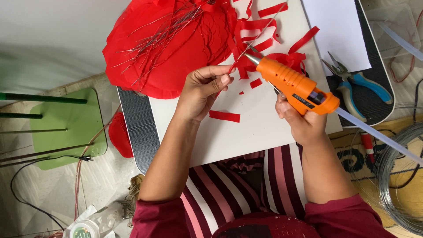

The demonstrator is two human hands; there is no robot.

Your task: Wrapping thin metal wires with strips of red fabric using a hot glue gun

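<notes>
Glue gun (293, 86), orange with a metal nozzle, held over the white surface (246, 132); nozzle tip meets a thin wire (260, 33) and a bit of red paper (238, 67) near the surface's far side. A clear glue stick (379, 135) juts from the gun's back end.

Right hand (304, 123): grip clenched round the gun's handle. Left hand (203, 90): fingertips pinching the red paper just beside the nozzle.

Red paper strips (264, 24) scattered across the far part of the surface; one loose strip (224, 116) lies flat between the hands. A big pile of red paper sheets (163, 53) hangs over the far left corner, with a bundle of thin wires (163, 31) on top. A white sheet (337, 28) at far right, blue-handled pliers (357, 83) beside it on a dark ribbed mat (379, 105).

Packages: a small round tub with a green and white label (81, 231), bottom left on the floor.

Room: pale floor, green stool (70, 128) at left, coil of grey wire (396, 176) at right, black cable (31, 198) trailing. Striped cloth over the lap.
</notes>
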